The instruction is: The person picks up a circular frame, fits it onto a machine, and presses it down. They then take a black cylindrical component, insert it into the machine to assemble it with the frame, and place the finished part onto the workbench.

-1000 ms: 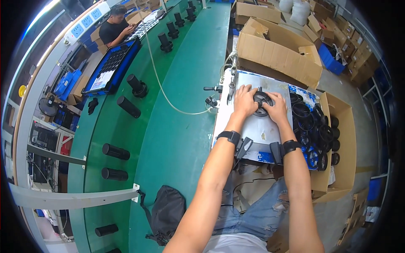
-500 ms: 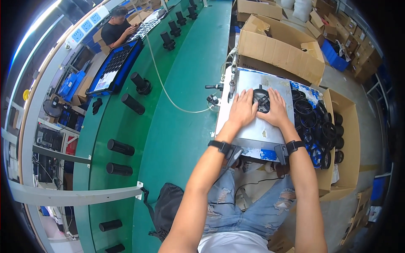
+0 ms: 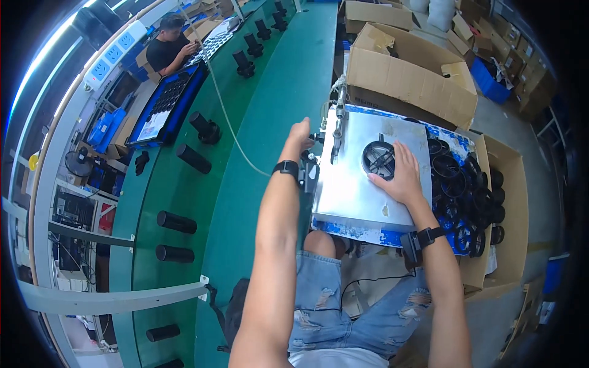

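A black round spoked part (image 3: 378, 161) lies flat on the metal plate (image 3: 350, 190) of the small work stand. My right hand (image 3: 402, 173) rests beside it, fingers stretched along its right side and the thumb at its lower edge. At the stand's left side, my left hand (image 3: 300, 134) is closed round the black handle of the valve fitting (image 3: 317, 138); the fingertips are partly hidden. Just behind the plate's left edge stands a metal clamp-like fixture (image 3: 338, 119).
Black rings and spoked parts (image 3: 454, 184) pile up right of the plate, next to an open cardboard box (image 3: 512, 227). More boxes (image 3: 411, 70) stand behind. Black cylinders (image 3: 176, 222) line the green bench (image 3: 239, 202). A thin hose (image 3: 228, 126) crosses it. Another person (image 3: 169, 49) sits far left.
My left hand has left the spoked part and moved left to the valve handle. The right hand stays beside the part, which has shifted little on the plate.
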`<action>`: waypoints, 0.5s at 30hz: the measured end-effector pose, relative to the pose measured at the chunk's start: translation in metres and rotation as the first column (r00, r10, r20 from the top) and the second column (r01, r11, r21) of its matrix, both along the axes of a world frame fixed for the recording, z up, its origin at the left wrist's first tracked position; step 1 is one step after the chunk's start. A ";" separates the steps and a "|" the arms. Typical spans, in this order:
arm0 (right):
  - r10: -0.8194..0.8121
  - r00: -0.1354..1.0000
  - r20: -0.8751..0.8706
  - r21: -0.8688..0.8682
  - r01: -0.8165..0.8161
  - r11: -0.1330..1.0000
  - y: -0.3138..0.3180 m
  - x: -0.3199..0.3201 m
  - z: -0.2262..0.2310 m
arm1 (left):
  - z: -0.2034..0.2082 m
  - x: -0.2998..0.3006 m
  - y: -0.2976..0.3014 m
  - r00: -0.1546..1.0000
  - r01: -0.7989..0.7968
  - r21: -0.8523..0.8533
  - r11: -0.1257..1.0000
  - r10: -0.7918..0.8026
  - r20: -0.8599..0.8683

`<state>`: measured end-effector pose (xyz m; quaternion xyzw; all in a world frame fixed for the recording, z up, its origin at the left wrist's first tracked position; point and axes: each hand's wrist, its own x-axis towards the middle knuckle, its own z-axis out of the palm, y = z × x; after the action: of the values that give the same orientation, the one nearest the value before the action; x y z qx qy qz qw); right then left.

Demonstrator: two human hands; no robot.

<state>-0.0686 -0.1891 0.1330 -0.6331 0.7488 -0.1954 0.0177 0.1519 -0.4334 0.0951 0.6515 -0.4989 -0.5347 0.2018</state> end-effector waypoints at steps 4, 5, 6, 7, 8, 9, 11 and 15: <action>0.010 1.000 -0.011 -0.039 -0.011 0.999 -0.007 -0.001 0.000 | 0.021 0.010 0.014 0.976 -0.216 -0.233 0.948 0.216 -0.026; 0.007 0.996 0.092 -0.070 0.000 0.998 -0.010 -0.008 -0.007 | 0.029 0.019 0.017 0.962 -0.128 -0.457 0.880 0.223 0.160; 0.008 0.981 0.196 -0.100 0.012 0.995 -0.014 -0.013 -0.009 | 0.038 0.024 0.022 0.903 0.007 -0.638 0.770 0.269 0.334; -0.004 0.982 0.190 -0.095 0.022 0.995 -0.015 -0.023 -0.008 | 0.051 0.019 0.041 0.945 0.013 -0.781 0.625 0.246 0.213; -0.056 0.983 0.173 -0.009 0.059 0.998 -0.018 -0.034 -0.003 | 0.070 0.014 0.066 0.976 -0.007 -0.893 0.449 0.199 0.092; -0.091 0.983 0.161 0.069 0.080 0.994 -0.026 -0.035 0.006 | 0.083 0.008 0.093 0.989 0.132 -0.924 0.360 0.015 0.147; -0.126 0.992 0.018 0.184 0.121 0.975 -0.049 -0.013 0.033 | 0.095 -0.014 0.149 0.858 0.497 -0.836 0.233 -0.279 0.432; -0.037 0.944 -0.327 0.418 0.180 0.891 -0.078 -0.003 0.043 | 0.062 -0.074 0.161 0.391 0.916 -0.392 0.087 -0.413 0.822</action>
<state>-0.0718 -0.2668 0.1763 -0.5919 0.8013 0.0810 0.0319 0.0775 -0.2721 0.1568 0.2536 -0.9641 -0.0563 0.0554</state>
